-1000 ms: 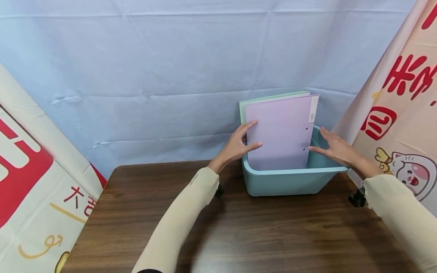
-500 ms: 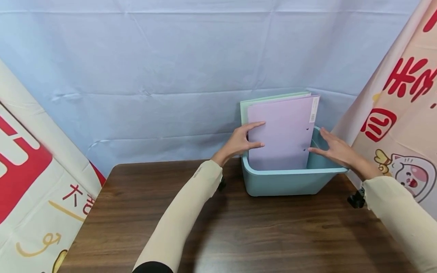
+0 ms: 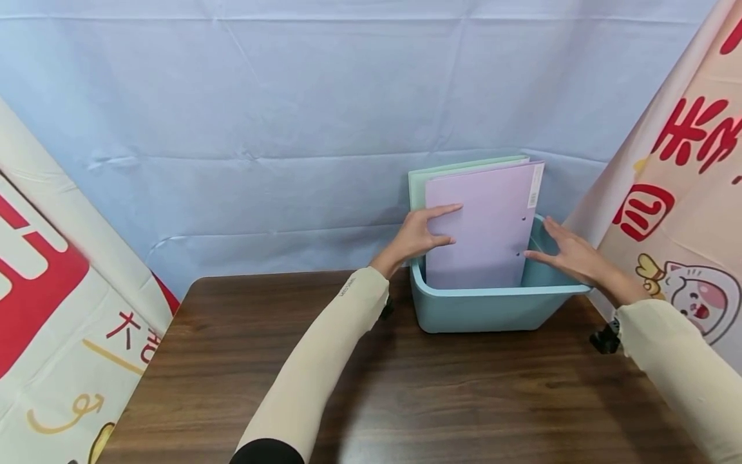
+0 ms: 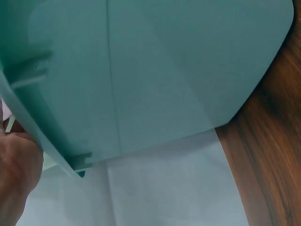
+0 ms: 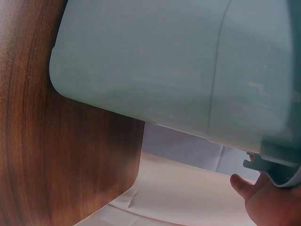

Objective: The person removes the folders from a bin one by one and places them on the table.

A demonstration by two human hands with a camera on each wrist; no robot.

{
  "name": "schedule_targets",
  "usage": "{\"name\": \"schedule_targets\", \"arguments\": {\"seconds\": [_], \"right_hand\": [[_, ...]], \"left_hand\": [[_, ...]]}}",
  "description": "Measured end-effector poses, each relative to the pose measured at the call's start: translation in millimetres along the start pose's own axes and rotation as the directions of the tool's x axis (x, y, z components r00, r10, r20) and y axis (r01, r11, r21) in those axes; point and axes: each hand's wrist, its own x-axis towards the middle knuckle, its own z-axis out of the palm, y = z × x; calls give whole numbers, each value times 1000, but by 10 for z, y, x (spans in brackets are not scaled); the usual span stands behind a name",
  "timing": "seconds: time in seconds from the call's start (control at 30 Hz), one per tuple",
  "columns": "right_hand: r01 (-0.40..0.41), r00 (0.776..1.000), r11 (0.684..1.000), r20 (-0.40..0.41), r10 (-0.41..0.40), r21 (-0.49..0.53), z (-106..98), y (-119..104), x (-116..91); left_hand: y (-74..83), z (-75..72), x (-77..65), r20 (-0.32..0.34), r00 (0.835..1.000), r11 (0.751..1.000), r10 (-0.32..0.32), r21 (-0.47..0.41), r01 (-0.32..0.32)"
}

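A lilac file folder (image 3: pixel 487 232) with two small holes and a white label stands upright in a blue-green plastic bin (image 3: pixel 493 312). Behind it show another lilac edge and a mint green folder (image 3: pixel 416 190). My left hand (image 3: pixel 414 235) is at the lilac folder's left side, with forefinger and thumb stretched over its front; the other fingers are hidden. My right hand (image 3: pixel 570 254) reaches over the bin's right end, fingers spread, thumb tip close to the folder's right edge. Each wrist view shows an outer bin wall (image 4: pixel 155 75), with part of the hand by the rim.
The bin stands on a dark brown wooden table (image 3: pixel 464 393), near its back right. A pale blue cloth (image 3: pixel 290 129) hangs close behind. Printed banners flank the table, the right banner (image 3: pixel 684 212) near the right arm.
My left hand has moved right, further across the lilac folder's front. That folder's left edge has shifted slightly right. My right hand and the bin have stayed nearly still.
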Motion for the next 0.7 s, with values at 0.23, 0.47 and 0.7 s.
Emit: {"name": "schedule_targets", "arguments": {"seconds": [0.23,0.47,0.7], "right_hand": [[-1,1000,1000,-3,1,-1,0,-21,-3],[-2,1000,1000,-3,2,-4,8,-11,12],[8,1000,1000,0,-8,0,7,-2,4]], "left_hand": [[23,54,-9,-101,995,998,-3,58,9],[40,55,-77,-133,991,1000,-31,-5,31],[66,52,-145,-152,988,1000,-13,-27,9]]}}
